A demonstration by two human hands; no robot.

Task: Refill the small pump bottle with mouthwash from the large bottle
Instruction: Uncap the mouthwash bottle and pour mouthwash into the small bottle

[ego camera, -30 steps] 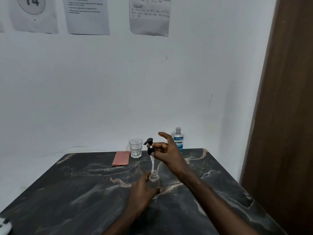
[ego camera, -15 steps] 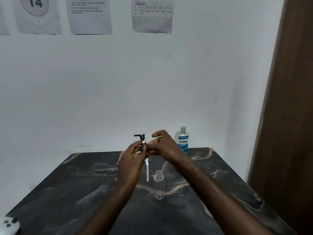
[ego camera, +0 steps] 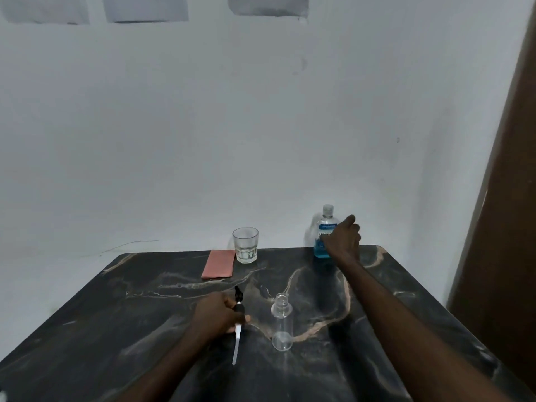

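Note:
The small clear pump bottle (ego camera: 282,326) stands uncapped and empty near the middle of the dark marble table (ego camera: 116,329). Its black pump head with white dip tube (ego camera: 237,323) lies low at the table, left of the bottle, with my left hand (ego camera: 216,314) closed around it. At the far right edge stands the large mouthwash bottle (ego camera: 327,224) with blue liquid at its base and a white cap. My right hand (ego camera: 342,242) is at its front, fingers curved against its label side, covering the lower right of the bottle.
A drinking glass (ego camera: 245,244) with a little clear liquid stands at the back centre. A folded pink cloth (ego camera: 219,264) lies just left of it. A brown door (ego camera: 507,198) borders the right side. A white wall rises behind the table.
My left hand has carried the pump head down to the table, left of the small bottle. My right hand let go of it and reached to the large mouthwash bottle.

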